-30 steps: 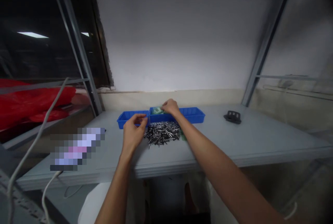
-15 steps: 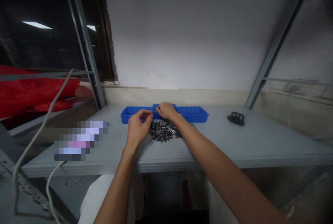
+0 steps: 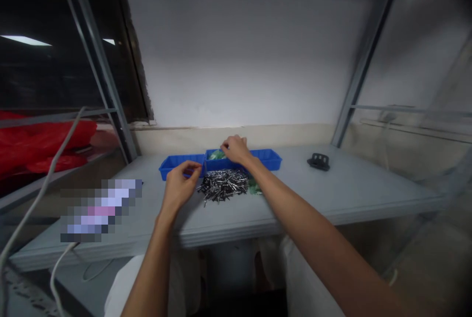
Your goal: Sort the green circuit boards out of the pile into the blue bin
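The heap of thin silver-and-black metal pins (image 3: 224, 184) lies loose on the grey tabletop (image 3: 350, 189), just in front of the blue plastic middle bin (image 3: 221, 163), which holds crumpled green-and-clear material (image 3: 216, 155); the right hand (image 3: 236, 150) is over that bin with its fingertips bunched, and whether they pinch anything I cannot tell. The left hand (image 3: 181, 183) hovers by the blue plastic left bin (image 3: 167, 167), thumb and forefinger nearly meeting, any small item between them too tiny to make out. Farther out are the blue plastic right bin (image 3: 271, 160), a black slotted piece (image 3: 319, 161) and a pixelated slab (image 3: 103, 209).
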{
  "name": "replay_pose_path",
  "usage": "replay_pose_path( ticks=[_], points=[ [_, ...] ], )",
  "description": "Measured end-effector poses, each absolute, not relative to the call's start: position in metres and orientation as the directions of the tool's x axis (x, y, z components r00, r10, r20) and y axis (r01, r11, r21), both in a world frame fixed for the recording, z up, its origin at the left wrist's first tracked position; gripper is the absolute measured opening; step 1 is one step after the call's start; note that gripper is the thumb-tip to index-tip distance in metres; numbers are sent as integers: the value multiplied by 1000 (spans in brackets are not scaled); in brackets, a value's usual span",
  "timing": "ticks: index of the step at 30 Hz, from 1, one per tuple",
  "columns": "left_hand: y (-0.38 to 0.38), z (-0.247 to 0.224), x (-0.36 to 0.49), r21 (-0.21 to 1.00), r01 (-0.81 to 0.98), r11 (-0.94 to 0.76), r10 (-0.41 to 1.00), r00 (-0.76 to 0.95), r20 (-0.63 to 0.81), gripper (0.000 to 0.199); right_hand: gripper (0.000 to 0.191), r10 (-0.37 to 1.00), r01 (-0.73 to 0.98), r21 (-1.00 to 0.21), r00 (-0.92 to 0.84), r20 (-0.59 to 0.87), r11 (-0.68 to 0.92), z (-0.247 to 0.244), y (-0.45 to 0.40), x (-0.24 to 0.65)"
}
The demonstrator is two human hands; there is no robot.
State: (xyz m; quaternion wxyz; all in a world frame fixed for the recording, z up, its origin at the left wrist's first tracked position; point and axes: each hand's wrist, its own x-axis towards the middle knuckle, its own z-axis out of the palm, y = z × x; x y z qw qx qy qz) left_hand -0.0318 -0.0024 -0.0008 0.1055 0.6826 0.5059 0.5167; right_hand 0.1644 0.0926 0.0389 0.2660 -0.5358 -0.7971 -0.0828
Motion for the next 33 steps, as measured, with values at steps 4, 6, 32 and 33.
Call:
replay_pose_path(
  ticks=[4, 6, 32, 33],
  points=[
    [-3, 0, -34, 664, 610, -433, 811, -58, 582, 22, 20, 823, 874, -205, -303, 480, 441, 47, 58, 216],
    [-4, 1, -31, 653, 620, -435, 804, -59, 592, 22, 14, 869, 840, -282, -369, 330, 464, 43, 39, 241],
    [-12, -1, -8, 634, 593, -496, 817, 72, 572, 18, 12, 893, 440, -777, -242, 379, 449, 25, 17, 259],
    [-13, -1, -6, 645, 582, -496, 821, 73, 566, 19, 12, 896, 367, -818, -202, 395, 443, 27, 16, 252]
  ],
)
